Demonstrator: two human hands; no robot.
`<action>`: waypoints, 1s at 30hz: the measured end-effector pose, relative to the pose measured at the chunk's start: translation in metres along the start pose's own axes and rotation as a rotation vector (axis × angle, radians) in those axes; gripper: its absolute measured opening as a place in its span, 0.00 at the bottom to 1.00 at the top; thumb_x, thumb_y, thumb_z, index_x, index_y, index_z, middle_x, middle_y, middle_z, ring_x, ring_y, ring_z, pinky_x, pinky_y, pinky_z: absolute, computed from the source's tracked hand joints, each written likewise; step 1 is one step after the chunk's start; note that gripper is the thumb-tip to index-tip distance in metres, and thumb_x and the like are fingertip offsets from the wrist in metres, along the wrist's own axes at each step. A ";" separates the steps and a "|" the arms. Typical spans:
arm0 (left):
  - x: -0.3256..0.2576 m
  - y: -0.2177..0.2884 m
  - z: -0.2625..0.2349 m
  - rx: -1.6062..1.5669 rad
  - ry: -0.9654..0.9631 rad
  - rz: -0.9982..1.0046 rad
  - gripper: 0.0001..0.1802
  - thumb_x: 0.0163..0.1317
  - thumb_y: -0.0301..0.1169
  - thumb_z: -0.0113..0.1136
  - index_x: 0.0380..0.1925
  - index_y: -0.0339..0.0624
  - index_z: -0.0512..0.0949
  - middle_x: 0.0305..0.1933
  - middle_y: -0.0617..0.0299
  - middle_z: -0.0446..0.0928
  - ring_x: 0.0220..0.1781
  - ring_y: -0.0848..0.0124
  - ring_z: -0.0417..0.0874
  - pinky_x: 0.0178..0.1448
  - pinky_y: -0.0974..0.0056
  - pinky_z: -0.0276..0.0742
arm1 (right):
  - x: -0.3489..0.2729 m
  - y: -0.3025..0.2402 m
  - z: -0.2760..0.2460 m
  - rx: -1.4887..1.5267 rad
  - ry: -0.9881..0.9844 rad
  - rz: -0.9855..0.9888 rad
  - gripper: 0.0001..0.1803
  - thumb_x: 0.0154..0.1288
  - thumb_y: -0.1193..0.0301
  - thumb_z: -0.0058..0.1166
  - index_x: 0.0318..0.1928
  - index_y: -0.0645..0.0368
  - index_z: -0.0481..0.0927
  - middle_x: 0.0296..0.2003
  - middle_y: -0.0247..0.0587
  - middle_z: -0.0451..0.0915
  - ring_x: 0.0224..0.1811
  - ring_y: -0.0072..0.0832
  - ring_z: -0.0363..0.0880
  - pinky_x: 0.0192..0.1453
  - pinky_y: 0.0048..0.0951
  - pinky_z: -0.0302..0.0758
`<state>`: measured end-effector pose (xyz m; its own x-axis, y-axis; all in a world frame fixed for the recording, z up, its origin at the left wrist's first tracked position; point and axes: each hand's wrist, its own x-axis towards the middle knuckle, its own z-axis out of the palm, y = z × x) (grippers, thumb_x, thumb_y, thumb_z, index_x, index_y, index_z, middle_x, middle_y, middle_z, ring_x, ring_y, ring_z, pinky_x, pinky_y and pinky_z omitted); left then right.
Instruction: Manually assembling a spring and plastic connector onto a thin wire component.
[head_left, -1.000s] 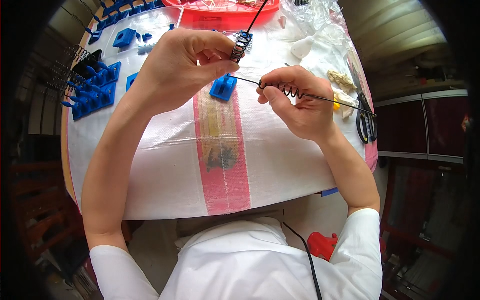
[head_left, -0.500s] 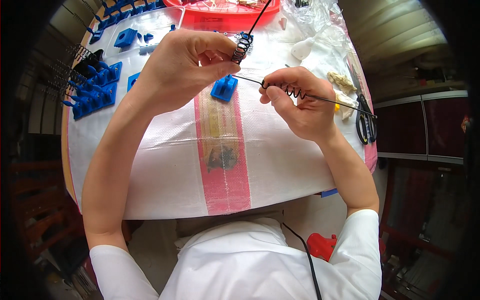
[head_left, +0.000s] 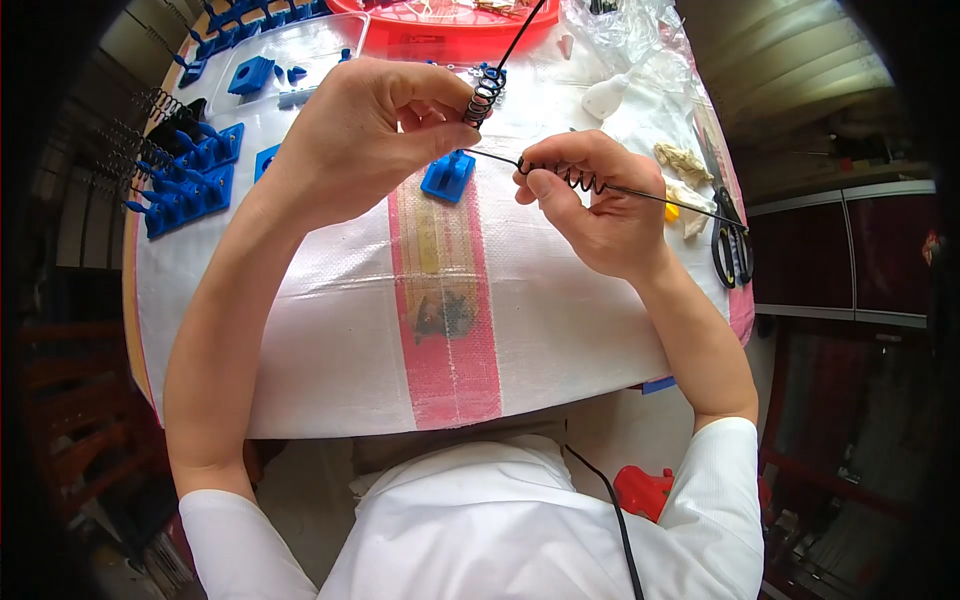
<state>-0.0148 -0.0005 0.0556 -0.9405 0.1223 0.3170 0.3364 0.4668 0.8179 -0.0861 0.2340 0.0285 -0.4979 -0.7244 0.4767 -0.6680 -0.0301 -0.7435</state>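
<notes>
My left hand (head_left: 365, 130) pinches a black coiled spring (head_left: 483, 97) between thumb and fingers, above the table. A thin black wire rod (head_left: 660, 196) runs from that spring down to the right. My right hand (head_left: 598, 205) grips a second black coil (head_left: 570, 178) threaded on this rod. Just below the two hands a small blue plastic block (head_left: 447, 175) lies on the white woven cloth (head_left: 330, 320) with its red stripe.
Blue plastic parts (head_left: 190, 180) and black springs (head_left: 140, 130) lie at the left. A red tray (head_left: 450, 20) and a clear tray (head_left: 285, 65) stand at the far edge. Scissors (head_left: 730, 245), white bits and a plastic bag (head_left: 640, 40) are at the right.
Both hands have held their grip; the right hand has shifted slightly on the coil along the rod.
</notes>
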 end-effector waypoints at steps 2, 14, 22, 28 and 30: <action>0.000 -0.001 0.001 -0.003 0.004 0.002 0.11 0.59 0.23 0.67 0.42 0.39 0.84 0.34 0.66 0.84 0.34 0.80 0.80 0.43 0.72 0.76 | -0.001 0.000 0.000 0.010 0.001 0.008 0.08 0.63 0.86 0.54 0.43 0.70 0.78 0.33 0.43 0.82 0.34 0.25 0.85 0.39 0.24 0.82; 0.000 0.001 0.001 0.001 0.007 0.004 0.10 0.59 0.24 0.67 0.42 0.39 0.85 0.33 0.66 0.84 0.34 0.80 0.80 0.43 0.72 0.76 | -0.005 -0.011 -0.009 -0.018 0.079 -0.022 0.09 0.61 0.87 0.53 0.42 0.71 0.77 0.32 0.44 0.83 0.33 0.25 0.84 0.39 0.24 0.82; 0.002 0.001 0.002 0.013 -0.012 -0.010 0.10 0.59 0.22 0.67 0.42 0.39 0.85 0.33 0.66 0.84 0.34 0.80 0.80 0.43 0.72 0.76 | -0.007 -0.012 0.000 -0.068 0.119 -0.086 0.09 0.54 0.82 0.62 0.38 0.63 0.82 0.29 0.37 0.83 0.27 0.20 0.82 0.31 0.21 0.78; 0.000 0.002 0.000 -0.015 -0.005 -0.021 0.10 0.59 0.23 0.67 0.42 0.39 0.85 0.34 0.66 0.84 0.35 0.80 0.80 0.43 0.72 0.76 | -0.002 -0.013 0.001 -0.094 0.052 -0.122 0.10 0.56 0.87 0.58 0.40 0.68 0.80 0.31 0.40 0.84 0.31 0.22 0.84 0.35 0.21 0.79; 0.001 0.002 0.000 0.007 -0.014 -0.018 0.10 0.59 0.23 0.67 0.42 0.39 0.85 0.34 0.66 0.84 0.35 0.80 0.80 0.43 0.72 0.77 | -0.003 -0.012 0.002 -0.095 0.046 -0.106 0.10 0.56 0.87 0.58 0.40 0.68 0.80 0.30 0.40 0.84 0.31 0.22 0.84 0.35 0.21 0.80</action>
<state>-0.0151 0.0009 0.0575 -0.9471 0.1260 0.2953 0.3189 0.4749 0.8202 -0.0758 0.2351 0.0353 -0.4455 -0.6879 0.5729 -0.7662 -0.0380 -0.6415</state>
